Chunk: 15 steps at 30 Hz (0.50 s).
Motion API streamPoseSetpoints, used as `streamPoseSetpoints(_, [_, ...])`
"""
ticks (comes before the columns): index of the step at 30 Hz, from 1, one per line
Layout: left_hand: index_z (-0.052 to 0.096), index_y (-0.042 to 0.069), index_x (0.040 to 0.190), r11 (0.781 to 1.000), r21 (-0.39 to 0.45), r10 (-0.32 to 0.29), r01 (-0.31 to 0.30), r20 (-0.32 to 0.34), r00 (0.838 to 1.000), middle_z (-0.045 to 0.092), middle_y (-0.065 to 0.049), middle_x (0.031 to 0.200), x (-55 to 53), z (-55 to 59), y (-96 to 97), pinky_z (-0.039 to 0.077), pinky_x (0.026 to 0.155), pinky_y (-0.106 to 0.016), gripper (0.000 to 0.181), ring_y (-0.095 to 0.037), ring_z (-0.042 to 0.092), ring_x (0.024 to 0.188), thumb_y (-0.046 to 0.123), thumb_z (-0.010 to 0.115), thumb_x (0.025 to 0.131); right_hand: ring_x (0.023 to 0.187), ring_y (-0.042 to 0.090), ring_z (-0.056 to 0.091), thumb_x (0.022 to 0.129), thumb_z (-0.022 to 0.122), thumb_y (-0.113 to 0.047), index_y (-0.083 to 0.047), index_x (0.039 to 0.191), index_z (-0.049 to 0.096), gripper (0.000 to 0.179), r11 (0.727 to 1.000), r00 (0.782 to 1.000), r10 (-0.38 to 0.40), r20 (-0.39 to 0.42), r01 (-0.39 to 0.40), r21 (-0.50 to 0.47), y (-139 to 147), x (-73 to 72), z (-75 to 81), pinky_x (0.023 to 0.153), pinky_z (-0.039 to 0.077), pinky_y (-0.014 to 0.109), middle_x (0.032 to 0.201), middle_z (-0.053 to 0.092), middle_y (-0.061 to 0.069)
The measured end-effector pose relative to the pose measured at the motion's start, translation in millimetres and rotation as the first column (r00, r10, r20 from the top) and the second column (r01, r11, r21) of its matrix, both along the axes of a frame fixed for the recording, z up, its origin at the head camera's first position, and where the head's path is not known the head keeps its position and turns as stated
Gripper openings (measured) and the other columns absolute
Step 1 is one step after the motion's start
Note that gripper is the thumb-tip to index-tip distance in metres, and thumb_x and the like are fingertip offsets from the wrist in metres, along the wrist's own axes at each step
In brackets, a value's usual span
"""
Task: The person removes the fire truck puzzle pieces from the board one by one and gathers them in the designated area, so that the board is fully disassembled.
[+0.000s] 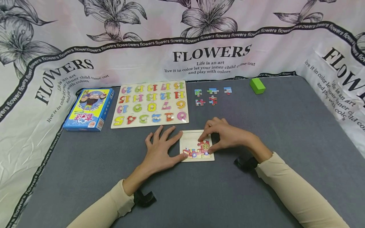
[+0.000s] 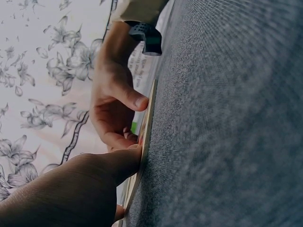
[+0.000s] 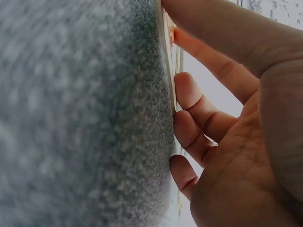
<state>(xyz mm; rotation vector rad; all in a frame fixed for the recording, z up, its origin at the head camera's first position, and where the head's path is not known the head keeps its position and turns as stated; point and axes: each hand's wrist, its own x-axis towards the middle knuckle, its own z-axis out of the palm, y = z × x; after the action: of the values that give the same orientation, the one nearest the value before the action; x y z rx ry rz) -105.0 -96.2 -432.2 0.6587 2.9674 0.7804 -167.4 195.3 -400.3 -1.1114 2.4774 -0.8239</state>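
A small wooden puzzle tray [image 1: 195, 133] lies on the table between both hands, with several red-and-purple jigsaw pieces along its bottom and right side. My left hand [image 1: 160, 150] is spread wide beside it, thumb resting on its lower left part. Over its right side my right hand [image 1: 228, 134] holds a red puzzle piece with a yellow ring [image 1: 206, 146] between index finger and thumb, low against the tray. In the left wrist view the tray's edge [image 2: 150, 111] shows side-on, the right thumb touching it. Loose jigsaw pieces [image 1: 212, 91] lie beyond the tray.
A wooden number board [image 1: 131, 98] lies behind the left hand, with a blue and yellow box [image 1: 89, 109] to its left. At the back right stands a green block [image 1: 257, 86]. A flower-printed cloth [image 1: 137, 66] rises behind the grey table [image 1: 182, 193].
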Motion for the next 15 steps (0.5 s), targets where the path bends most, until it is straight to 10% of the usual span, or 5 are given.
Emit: streamPoseSetpoints(15, [0.048,0.028,0.154,1.000,0.004,-0.002,0.002,0.003,1.000,0.034,-0.004,0.165,0.0,-1.8,0.4,0.002,0.115,-0.072,0.079,-0.041,0.013,0.156,0.060,0.072,0.085,0.095,0.016,0.044,0.073,0.093,-0.035,-0.034,0.112,0.074,0.043,1.000,1.000,-0.010,0.016,0.010,0.003,-0.2,0.7,-0.5,0.084,0.026,0.037,0.100,0.062,-0.012])
